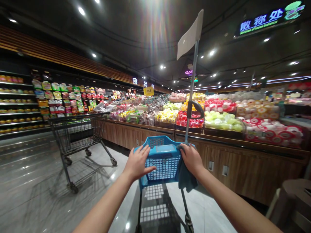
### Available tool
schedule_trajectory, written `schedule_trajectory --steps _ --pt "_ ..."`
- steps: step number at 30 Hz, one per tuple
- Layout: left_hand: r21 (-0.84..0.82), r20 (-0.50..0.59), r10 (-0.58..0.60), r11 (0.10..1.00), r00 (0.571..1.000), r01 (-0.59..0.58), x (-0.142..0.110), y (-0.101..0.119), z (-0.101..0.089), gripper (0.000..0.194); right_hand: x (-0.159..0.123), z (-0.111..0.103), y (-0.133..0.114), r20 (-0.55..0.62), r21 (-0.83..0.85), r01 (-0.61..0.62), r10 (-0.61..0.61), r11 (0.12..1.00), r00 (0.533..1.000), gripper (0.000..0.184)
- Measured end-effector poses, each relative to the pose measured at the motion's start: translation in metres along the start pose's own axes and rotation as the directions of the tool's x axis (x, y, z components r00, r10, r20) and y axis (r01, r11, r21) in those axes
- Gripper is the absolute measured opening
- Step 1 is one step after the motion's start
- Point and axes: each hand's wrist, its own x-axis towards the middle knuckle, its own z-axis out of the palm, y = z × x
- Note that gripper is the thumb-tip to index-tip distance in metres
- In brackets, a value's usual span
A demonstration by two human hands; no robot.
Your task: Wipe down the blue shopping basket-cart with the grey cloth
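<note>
A blue plastic basket cart (161, 161) on a wheeled metal frame stands straight ahead of me. My left hand (138, 161) rests on its left rim with the fingers spread flat across the mesh side. My right hand (191, 158) is closed over the right rim, pressing a dark blue cloth (186, 179) that hangs down below it. A thin pole (191, 87) rises from the cart beside my right hand and carries a white flag (190, 35) and a dark handle loop (195, 108).
A long wooden display counter (243, 161) heaped with wrapped sweets runs along the right. An empty black wire trolley (77, 132) stands on the glossy floor to the left. Stocked shelves (21, 103) line the far left wall. A stool (291, 197) sits at bottom right.
</note>
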Motion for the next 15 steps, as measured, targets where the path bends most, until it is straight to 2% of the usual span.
schedule_trajectory --steps 4,9,12,15 --pt "-0.039 0.005 -0.013 0.999 1.0 0.013 0.003 0.007 -0.003 0.086 0.011 0.01 -0.037 -0.003 0.019 0.03 -0.03 0.999 1.0 0.03" --pt "-0.052 -0.009 -0.023 0.998 1.0 0.022 0.0 0.01 -0.005 0.084 0.025 0.029 -0.086 0.072 0.051 0.168 -0.172 0.984 0.983 0.027" --pt "-0.051 0.002 -0.02 0.999 1.0 0.02 -0.004 0.01 -0.01 0.083 0.028 0.031 -0.095 0.109 0.077 0.219 -0.227 0.973 0.968 0.026" --pt "-0.054 0.005 -0.012 0.998 1.0 0.012 -0.01 0.012 -0.014 0.084 0.025 0.023 -0.085 0.125 0.076 0.251 -0.259 0.965 0.958 0.028"
